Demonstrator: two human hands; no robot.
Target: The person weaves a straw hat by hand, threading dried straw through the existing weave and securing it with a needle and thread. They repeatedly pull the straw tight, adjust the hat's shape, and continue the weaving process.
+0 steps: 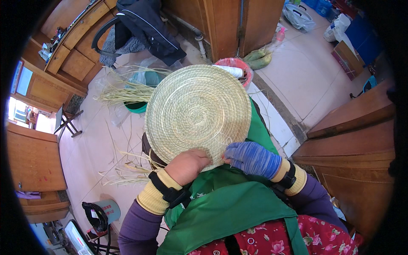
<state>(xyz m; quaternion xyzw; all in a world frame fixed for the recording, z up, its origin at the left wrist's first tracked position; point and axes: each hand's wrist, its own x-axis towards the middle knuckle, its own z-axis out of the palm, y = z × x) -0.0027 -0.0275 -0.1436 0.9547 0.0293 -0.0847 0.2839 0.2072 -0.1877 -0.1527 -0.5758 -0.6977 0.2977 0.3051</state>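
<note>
A round mat [197, 106] of coiled pale-green straw, stitched in a spiral, rests over my lap. My bare left hand [187, 165] is closed on its near edge, fingers curled over the rim. Just to the right, my right hand [255, 160], in a blue knitted glove, has its fingers pinched together at the same edge. Whatever sits between those fingertips is too small to tell. A thin pale thread [221, 138] seems to loop over the mat beside the gloved fingers. Beneath the mat's near side lies a green apron [229, 208].
Long straw strands [127, 92] lie across a green bucket [137, 106] at the left; more loose straw [131, 172] is scattered nearer. Behind the mat, a red basin [247, 70] holds a white spool [229, 71]. A bin [109, 210] stands lower left, a wooden cabinet [352, 157] right.
</note>
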